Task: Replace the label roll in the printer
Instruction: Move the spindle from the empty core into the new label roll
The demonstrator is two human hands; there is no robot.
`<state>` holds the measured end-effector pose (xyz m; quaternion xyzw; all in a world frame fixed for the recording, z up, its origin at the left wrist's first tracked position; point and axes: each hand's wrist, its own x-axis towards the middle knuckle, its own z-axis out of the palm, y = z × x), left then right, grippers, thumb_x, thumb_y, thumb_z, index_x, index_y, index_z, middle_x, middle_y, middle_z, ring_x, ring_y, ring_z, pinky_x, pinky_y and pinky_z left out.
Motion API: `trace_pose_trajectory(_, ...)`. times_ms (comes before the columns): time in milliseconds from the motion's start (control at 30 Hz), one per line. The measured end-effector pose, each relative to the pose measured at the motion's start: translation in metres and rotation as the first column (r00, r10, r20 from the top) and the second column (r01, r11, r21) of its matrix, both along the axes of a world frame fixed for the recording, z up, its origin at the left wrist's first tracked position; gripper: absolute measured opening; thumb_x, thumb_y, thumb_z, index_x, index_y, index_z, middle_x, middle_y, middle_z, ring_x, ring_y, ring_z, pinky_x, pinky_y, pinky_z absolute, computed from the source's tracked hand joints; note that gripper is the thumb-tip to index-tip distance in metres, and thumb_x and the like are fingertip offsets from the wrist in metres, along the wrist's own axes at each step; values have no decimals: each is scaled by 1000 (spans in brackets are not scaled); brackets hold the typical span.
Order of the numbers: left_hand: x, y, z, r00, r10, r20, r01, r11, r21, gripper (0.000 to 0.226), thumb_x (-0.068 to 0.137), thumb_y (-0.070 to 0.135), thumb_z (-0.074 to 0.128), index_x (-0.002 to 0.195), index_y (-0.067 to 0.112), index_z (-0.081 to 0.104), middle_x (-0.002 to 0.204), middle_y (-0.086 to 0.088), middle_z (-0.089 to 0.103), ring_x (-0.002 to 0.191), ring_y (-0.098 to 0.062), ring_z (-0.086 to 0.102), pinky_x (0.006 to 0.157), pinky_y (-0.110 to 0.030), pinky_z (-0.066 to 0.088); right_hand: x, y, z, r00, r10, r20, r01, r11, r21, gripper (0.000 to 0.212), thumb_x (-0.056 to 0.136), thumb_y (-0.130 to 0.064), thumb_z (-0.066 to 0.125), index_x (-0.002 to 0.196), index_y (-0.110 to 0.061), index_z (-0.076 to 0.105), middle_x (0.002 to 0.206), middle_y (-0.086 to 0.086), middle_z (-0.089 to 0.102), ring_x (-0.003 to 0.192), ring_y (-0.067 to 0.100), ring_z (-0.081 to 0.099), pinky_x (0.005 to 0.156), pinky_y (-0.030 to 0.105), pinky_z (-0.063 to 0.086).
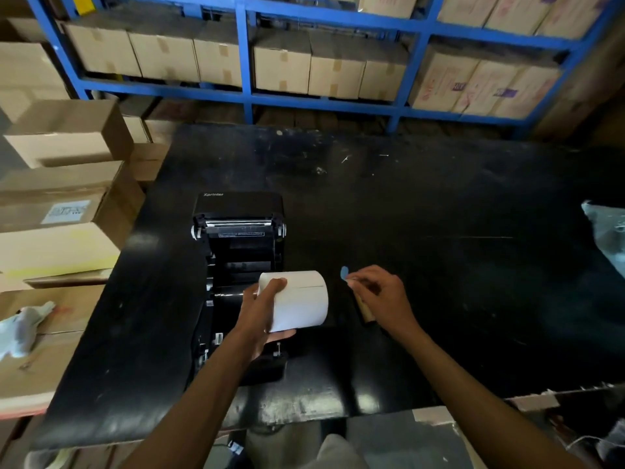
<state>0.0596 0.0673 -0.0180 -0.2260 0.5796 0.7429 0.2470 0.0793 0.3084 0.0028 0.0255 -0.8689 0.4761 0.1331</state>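
A black label printer [236,252] stands open on the black table [439,231], its lid tilted back and its roll bay exposed. My left hand [262,313] grips a full white label roll [301,301] just above the bay's right side. To the right of the roll, my right hand [378,296] pinches a small blue sticker tab [344,273] between its fingertips. A brown cardboard core [364,311] lies on the table under my right hand, partly hidden by it.
Stacked cardboard boxes [64,184] crowd the table's left side, with a crumpled white rag [23,326] on one. Blue shelving [247,62] full of boxes runs behind the table. A plastic bag [608,238] lies at the right edge.
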Motion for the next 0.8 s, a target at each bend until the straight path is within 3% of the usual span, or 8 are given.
trace_pose_trajectory(133, 9, -16, 1, 999, -30, -11, 30, 1000, 0, 66, 80, 49, 69, 136, 28, 41, 130, -12, 55, 110, -35, 61, 66, -47, 60, 34, -11, -66, 994, 37, 102, -50, 990, 134, 11, 86, -13, 71, 96, -14, 77, 93, -3, 70, 96, 12, 65, 96, 31, 49)
trace_pose_trajectory(233, 13, -22, 3, 999, -37, -7, 37, 999, 12, 58, 86, 45, 66, 134, 26, 42, 128, -13, 56, 111, -35, 61, 69, -49, 60, 58, -27, -113, 972, 110, 208, -165, 949, 267, 16, 88, -21, 65, 96, -15, 77, 98, -1, 70, 88, 13, 67, 82, 33, 54)
trace_pose_trajectory(300, 17, -25, 3, 999, -52, 5, 52, 998, 26, 54, 88, 44, 64, 134, 25, 43, 129, -13, 56, 111, -34, 61, 71, -50, 60, 70, -36, -136, 966, 116, 233, -191, 923, 334, 17, 89, -20, 63, 98, -14, 77, 101, 2, 72, 90, 19, 68, 82, 28, 52)
trace_pose_trajectory(400, 21, -28, 4, 997, -73, 17, 73, 997, 25, 54, 89, 45, 61, 135, 24, 43, 129, -12, 56, 111, -33, 62, 77, -51, 60, 76, -45, -151, 983, 80, 164, -145, 890, 432, 16, 87, -17, 66, 97, -16, 78, 100, 1, 75, 83, 22, 69, 74, 27, 53)
trace_pose_trajectory(600, 26, -30, 8, 994, -105, 14, 105, 994, -3, 53, 90, 45, 60, 135, 23, 43, 126, -12, 56, 109, -32, 62, 77, -50, 61, 76, -51, -172, 993, 76, 85, -113, 761, 639, 33, 90, -27, 44, 94, -23, 77, 94, -8, 75, 71, 22, 62, 53, 28, 54)
trace_pose_trajectory(800, 27, -29, 9, 993, -112, 23, 112, 994, -9, 49, 91, 44, 60, 133, 24, 43, 125, -12, 56, 109, -31, 61, 83, -54, 59, 81, -60, -179, 994, 52, 101, -108, 696, 710, 20, 82, -19, 65, 100, -16, 74, 104, -3, 72, 76, 25, 59, 54, 33, 51)
